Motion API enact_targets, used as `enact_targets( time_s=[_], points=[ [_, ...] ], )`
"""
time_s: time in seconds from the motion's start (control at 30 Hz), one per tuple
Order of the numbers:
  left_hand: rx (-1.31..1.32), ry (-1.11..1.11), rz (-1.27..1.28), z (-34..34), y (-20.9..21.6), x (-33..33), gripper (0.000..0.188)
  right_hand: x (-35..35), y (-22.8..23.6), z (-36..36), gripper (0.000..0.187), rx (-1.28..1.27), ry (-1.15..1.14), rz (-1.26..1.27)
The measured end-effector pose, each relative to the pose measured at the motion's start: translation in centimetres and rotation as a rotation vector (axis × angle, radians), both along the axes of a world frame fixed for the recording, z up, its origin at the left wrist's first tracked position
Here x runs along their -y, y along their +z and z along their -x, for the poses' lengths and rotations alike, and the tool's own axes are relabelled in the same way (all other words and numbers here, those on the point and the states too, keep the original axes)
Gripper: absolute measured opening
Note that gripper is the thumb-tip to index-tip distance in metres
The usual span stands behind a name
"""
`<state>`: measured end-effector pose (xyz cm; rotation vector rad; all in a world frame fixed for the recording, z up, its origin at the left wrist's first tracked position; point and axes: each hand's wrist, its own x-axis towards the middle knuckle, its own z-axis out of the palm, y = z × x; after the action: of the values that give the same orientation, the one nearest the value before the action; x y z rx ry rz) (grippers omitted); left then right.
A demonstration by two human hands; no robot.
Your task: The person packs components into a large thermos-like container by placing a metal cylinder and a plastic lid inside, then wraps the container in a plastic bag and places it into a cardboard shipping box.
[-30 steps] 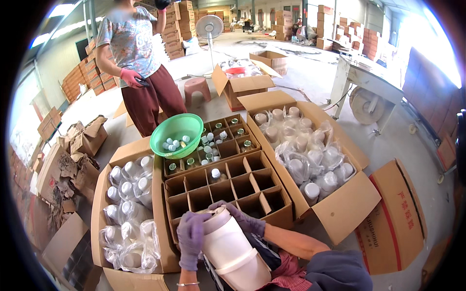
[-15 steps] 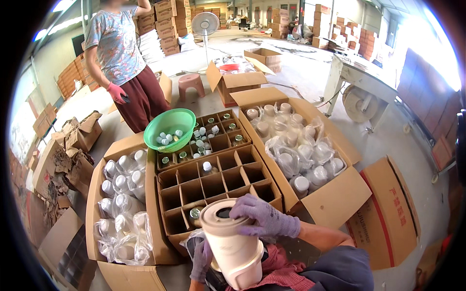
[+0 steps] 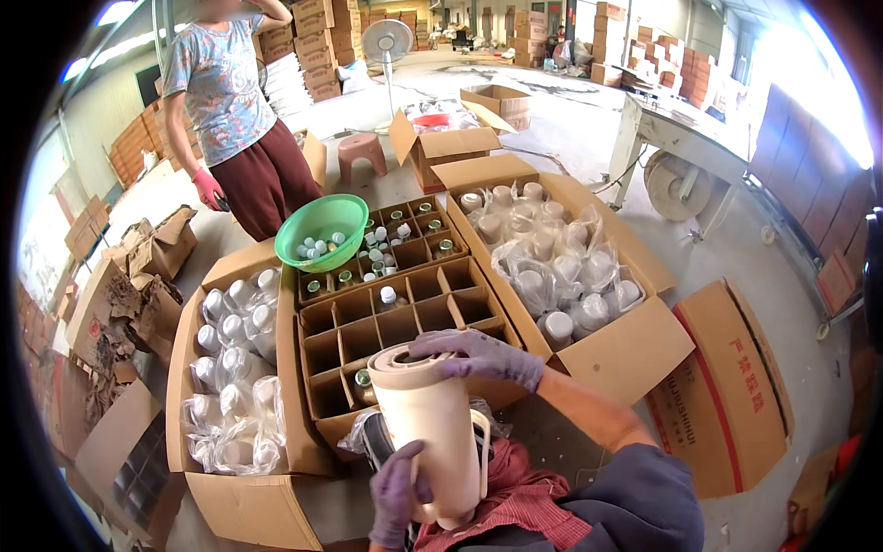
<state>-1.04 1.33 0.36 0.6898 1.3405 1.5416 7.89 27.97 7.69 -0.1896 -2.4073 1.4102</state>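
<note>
A tall cream-coloured insulated jug point(image 3: 425, 442) with a side handle stands nearly upright in front of my body. My left hand point(image 3: 397, 492), in a purple work glove, closes round its lower left side. My gloved right hand point(image 3: 483, 357) grips the jug's round lid point(image 3: 394, 369) from the right, fingers curled over its rim. A dark opening shows in the lid's middle, partly covered by these fingers. Just beyond the jug is a divided carton point(image 3: 345, 375) holding a white-capped bottle point(image 3: 388, 297) and a green-rimmed glass bottle point(image 3: 365, 386) in its compartments.
Cartons of plastic-wrapped white-capped bottles flank me, left point(image 3: 235, 368) and right point(image 3: 552, 248). A green basin point(image 3: 322, 221) of small caps rests over a farther divided carton. A person point(image 3: 244, 120) with a pink glove stands far left, near a stool point(image 3: 361, 158) and fan point(image 3: 386, 41).
The jug has turned, its handle going from the near side to the right. It has shifted slightly left and up. My left hand now shows further round its front.
</note>
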Motion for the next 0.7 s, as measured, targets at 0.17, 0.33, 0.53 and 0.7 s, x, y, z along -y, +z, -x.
enact_targets(
  time_s=[0.17,0.33,0.53,0.7],
  points=[
    [-0.46,-0.292,-0.119,-3.4,1.4,-2.8,0.043,2.6,0.2,1.2,0.049,0.204,-0.15,-0.323],
    [0.1,-0.159,-0.142,0.8,1.8,0.7,0.04,-0.6,-1.9,-0.5,0.052,-0.125,0.056,0.011],
    [-0.426,-0.281,-0.106,-2.8,0.6,-2.0,0.042,2.4,0.6,2.2,0.055,0.307,-0.077,-0.51],
    [-0.04,-0.139,-0.035,0.1,0.3,0.3,0.038,1.1,-0.1,1.0,0.058,0.085,0.044,-0.044]
  ],
)
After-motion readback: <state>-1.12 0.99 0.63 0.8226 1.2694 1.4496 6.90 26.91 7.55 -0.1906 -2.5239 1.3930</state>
